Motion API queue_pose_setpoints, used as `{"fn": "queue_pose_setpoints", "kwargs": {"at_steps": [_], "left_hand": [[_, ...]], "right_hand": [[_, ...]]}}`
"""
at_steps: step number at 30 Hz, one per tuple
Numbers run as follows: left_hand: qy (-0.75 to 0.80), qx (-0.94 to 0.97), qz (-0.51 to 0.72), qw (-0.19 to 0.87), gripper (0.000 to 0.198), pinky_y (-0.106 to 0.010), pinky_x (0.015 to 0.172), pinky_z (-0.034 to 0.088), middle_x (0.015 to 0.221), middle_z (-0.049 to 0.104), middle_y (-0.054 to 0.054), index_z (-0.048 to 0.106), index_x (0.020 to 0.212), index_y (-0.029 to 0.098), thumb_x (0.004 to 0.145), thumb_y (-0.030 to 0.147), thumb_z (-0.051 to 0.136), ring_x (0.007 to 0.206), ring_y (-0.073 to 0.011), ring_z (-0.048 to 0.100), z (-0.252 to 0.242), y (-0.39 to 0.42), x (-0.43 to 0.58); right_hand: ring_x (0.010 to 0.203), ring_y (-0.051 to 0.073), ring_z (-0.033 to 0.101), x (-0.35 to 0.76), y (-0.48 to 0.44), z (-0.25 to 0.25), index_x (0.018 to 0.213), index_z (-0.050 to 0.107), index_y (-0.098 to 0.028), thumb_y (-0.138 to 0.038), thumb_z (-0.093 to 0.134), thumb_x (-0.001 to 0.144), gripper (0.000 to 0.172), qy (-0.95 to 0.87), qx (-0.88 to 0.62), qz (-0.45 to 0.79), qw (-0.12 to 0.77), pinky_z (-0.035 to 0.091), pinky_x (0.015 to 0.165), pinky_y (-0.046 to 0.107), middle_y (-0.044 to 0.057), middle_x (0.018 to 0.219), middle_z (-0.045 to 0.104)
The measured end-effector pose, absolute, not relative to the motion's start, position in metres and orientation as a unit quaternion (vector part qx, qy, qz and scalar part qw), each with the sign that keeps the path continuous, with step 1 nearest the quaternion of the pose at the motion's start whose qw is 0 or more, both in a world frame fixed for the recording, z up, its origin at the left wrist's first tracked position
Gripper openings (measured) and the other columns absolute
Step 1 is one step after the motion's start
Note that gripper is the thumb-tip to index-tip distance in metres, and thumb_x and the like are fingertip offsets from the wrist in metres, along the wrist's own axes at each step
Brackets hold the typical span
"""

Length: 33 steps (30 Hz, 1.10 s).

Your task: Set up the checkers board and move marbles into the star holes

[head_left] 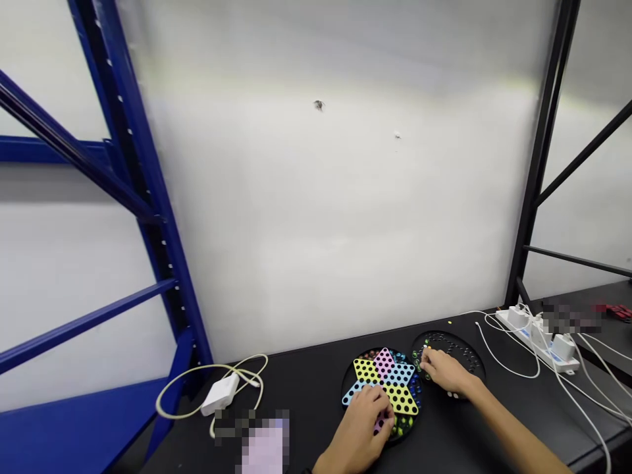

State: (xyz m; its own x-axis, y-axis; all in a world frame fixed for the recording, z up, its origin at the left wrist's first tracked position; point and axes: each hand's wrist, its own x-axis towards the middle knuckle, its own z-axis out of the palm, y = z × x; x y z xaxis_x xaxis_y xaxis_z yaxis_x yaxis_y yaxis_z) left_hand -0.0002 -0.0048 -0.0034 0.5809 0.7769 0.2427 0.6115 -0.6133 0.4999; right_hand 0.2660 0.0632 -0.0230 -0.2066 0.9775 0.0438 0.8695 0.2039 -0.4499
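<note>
Chinese checkers board [368, 370] lying flat on a black table [296, 408], with round black tray [457, 338] just right of the board and power strip [536, 339] well right of it. Left hand [364, 428] curled on the board's near side, half closed, any hold hidden. Right hand [444, 372] partly open, fingertips [424, 359] among green marbles [419, 362] at the board's right edge, hold impossible to tell.

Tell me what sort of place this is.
Probably a workshop or lab corner rather than a home, though that's a judgement: a blue steel rack stands against a bare white wall, and a black workbench carries a power strip.
</note>
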Motion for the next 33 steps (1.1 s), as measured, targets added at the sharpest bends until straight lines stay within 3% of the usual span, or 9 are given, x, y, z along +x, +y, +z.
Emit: {"fn": "queue_pose_setpoints", "kwargs": {"at_steps": [2,4,7,11,15,20,26,33], "left_hand": [[0.403,0.867,0.224,0.186,0.006,-0.031,0.085,0.04,0.097,0.061,-0.001,0.059,0.085,0.022,0.088,0.019,0.055,0.094,-0.0186,0.052,-0.002,-0.006,0.0],[0.403,0.867,0.226,0.184,0.007,-0.031,0.085,0.04,0.097,0.061,-0.001,0.058,0.084,0.022,0.086,0.016,0.056,0.094,-0.0187,0.052,-0.001,-0.007,0.001],[0.398,0.869,0.24,0.17,0.007,-0.03,0.081,0.041,0.094,0.061,-0.002,0.057,0.083,0.022,0.085,0.015,0.055,0.09,-0.0184,0.053,-0.002,-0.008,0.002],[0.378,0.871,0.285,0.132,0.008,-0.031,0.074,0.042,0.086,0.062,-0.003,0.055,0.079,0.022,0.083,0.016,0.052,0.08,-0.018,0.055,-0.005,-0.01,0.004],[0.354,0.866,0.34,0.09,0.009,-0.032,0.066,0.041,0.076,0.061,-0.003,0.052,0.074,0.023,0.082,0.019,0.05,0.072,-0.0183,0.056,-0.009,-0.011,0.004],[0.349,0.867,0.348,0.072,0.013,-0.033,0.062,0.039,0.068,0.059,-0.003,0.05,0.069,0.023,0.081,0.02,0.05,0.065,-0.0178,0.055,-0.009,-0.012,0.001],[0.35,0.865,0.352,0.077,0.013,-0.034,0.063,0.04,0.066,0.061,-0.004,0.052,0.071,0.024,0.083,0.022,0.048,0.064,-0.0186,0.057,-0.009,-0.014,0.001],[0.319,0.858,0.401,0.04,0.013,-0.031,0.058,0.038,0.061,0.061,-0.002,0.053,0.071,0.023,0.082,0.021,0.048,0.057,-0.016,0.056,-0.024,-0.007,0.001]], "right_hand": [[0.07,0.016,0.056,0.268,0.071,-0.021,0.082,0.052,-0.021,-0.035,0.043,0.091,0.019,-0.739,-0.583,0.236,0.242,0.04,0.066,0.026,0.001,0.072,0.059],[0.051,0.011,0.041,0.264,0.078,-0.015,0.083,0.049,-0.022,-0.043,0.042,0.091,0.024,-0.692,-0.556,0.331,0.32,0.035,0.053,0.023,-0.007,0.058,0.043],[0.04,0.009,0.022,0.239,0.084,0.0,0.088,0.045,-0.023,-0.053,0.039,0.091,0.03,-0.62,-0.52,0.432,0.398,0.024,0.043,0.021,-0.013,0.05,0.026],[0.045,0.009,0.036,0.178,0.086,0.015,0.084,0.051,-0.021,-0.044,0.048,0.09,0.024,-0.687,-0.494,0.388,0.365,0.031,0.047,0.021,-0.009,0.051,0.038],[0.078,0.019,0.063,0.114,0.083,0.014,0.09,0.062,-0.021,-0.036,0.053,0.09,0.018,-0.803,-0.518,0.203,0.214,0.044,0.069,0.027,0.003,0.079,0.066],[0.092,0.028,0.069,0.075,0.08,0.008,0.099,0.067,-0.017,-0.026,0.056,0.087,0.019,-0.842,-0.529,0.082,0.065,0.048,0.076,0.034,0.014,0.1,0.072],[0.094,0.028,0.068,0.078,0.084,0.006,0.097,0.07,-0.015,-0.026,0.056,0.084,0.022,-0.846,-0.522,0.09,0.067,0.047,0.076,0.034,0.016,0.102,0.07],[0.086,0.02,0.063,0.065,0.096,-0.009,0.084,0.065,-0.021,-0.034,0.052,0.089,0.019,-0.801,-0.549,0.129,0.202,0.039,0.069,0.027,0.006,0.089,0.068]]}}
